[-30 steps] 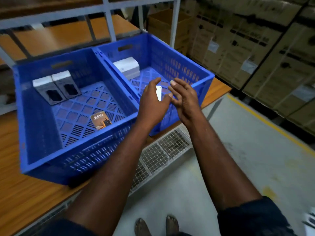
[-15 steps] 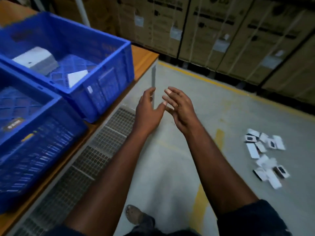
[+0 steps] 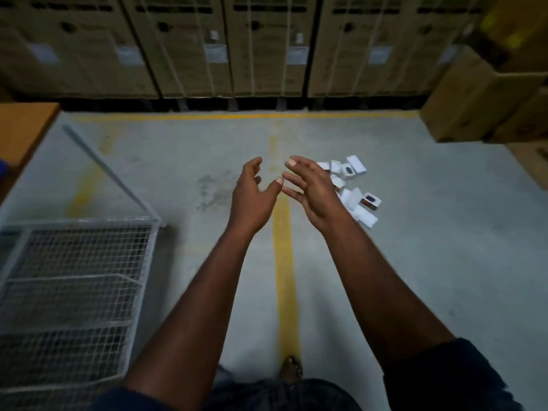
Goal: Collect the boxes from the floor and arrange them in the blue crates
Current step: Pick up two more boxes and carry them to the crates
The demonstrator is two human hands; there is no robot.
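- Holds nothing in the fingers of the left hand: spread wide, slightly bent, thumb out toward the other hand.
- Holds nothing in the right hand either: fingers apart and relaxed, palm turned inward, tips near the left thumb but not touching it.
- Has both bare forearms stretched forward above the floor, with dark sleeves at the bottom edge.
- Looks down on the boxes, a loose scatter of small white ones lying on the floor just beyond the right hand and partly hidden behind it; some show a dark picture on top.
- Stands with one foot at the near end of a yellow line painted along the floor.
- Has a white wire-mesh rack low on the left, with the corner of an orange surface above it.
- Shows a sliver of blue at the far left edge, possibly a crate; too little in view to tell.
- Faces a row of tall strapped cartons along the far side, with more brown ones stacked at the right.
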